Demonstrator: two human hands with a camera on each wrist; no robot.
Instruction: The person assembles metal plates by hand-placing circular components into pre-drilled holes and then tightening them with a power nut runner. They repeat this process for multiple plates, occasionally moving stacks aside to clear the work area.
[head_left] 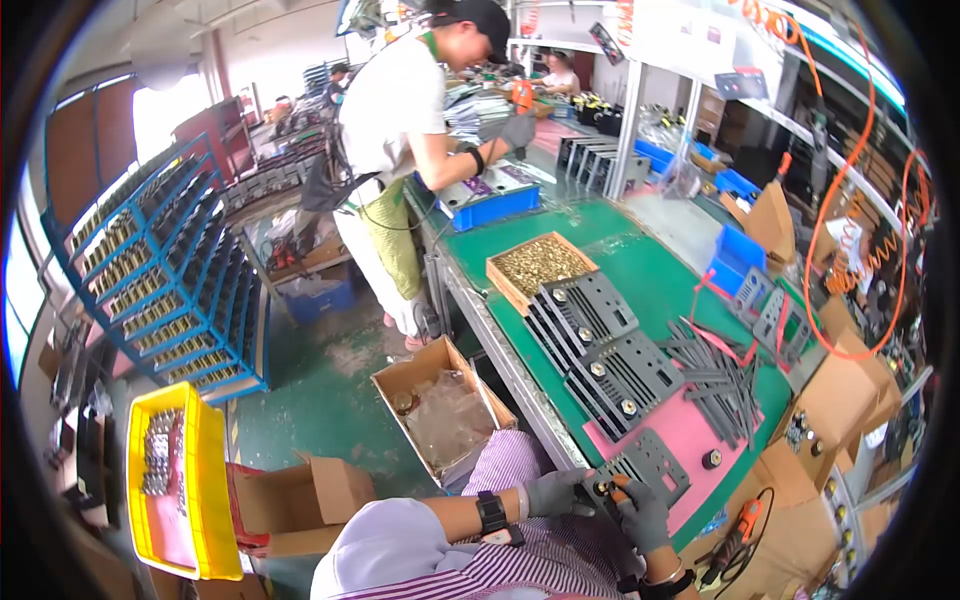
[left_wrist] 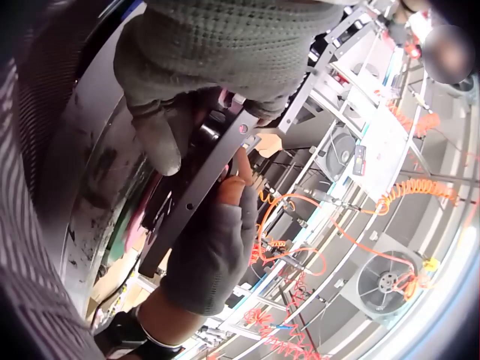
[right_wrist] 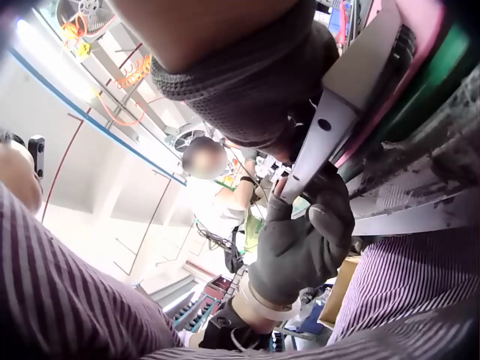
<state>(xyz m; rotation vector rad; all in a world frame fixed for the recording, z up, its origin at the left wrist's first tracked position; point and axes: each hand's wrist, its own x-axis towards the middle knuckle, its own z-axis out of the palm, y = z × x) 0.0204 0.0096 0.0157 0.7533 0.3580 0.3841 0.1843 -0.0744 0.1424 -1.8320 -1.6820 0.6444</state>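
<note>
Both hands wear dark grey gloves with some bare fingertips. Between them is a dark grey slotted metal panel (head_left: 655, 468), tilted up at the green table's near edge. My left hand (head_left: 556, 494) grips the panel at its near end, beside a black round knob (left_wrist: 215, 124) on its face. My right hand (head_left: 642, 516) holds the panel's side; in the left wrist view its bare fingertips (left_wrist: 232, 190) reach behind the folded edge. From the right wrist, the left hand (right_wrist: 300, 251) shows curled under the panel's corner (right_wrist: 324, 135). The right palm side is hidden.
Similar panels with knobs (head_left: 610, 350) lie stacked on the green table (head_left: 640, 240), beside dark strips (head_left: 715, 385) and a loose knob (head_left: 711, 459) on pink sheeting. A wooden box of brass parts (head_left: 540, 268) stands beyond. Cartons (head_left: 440, 405) stand left; another person (head_left: 395, 110) works behind.
</note>
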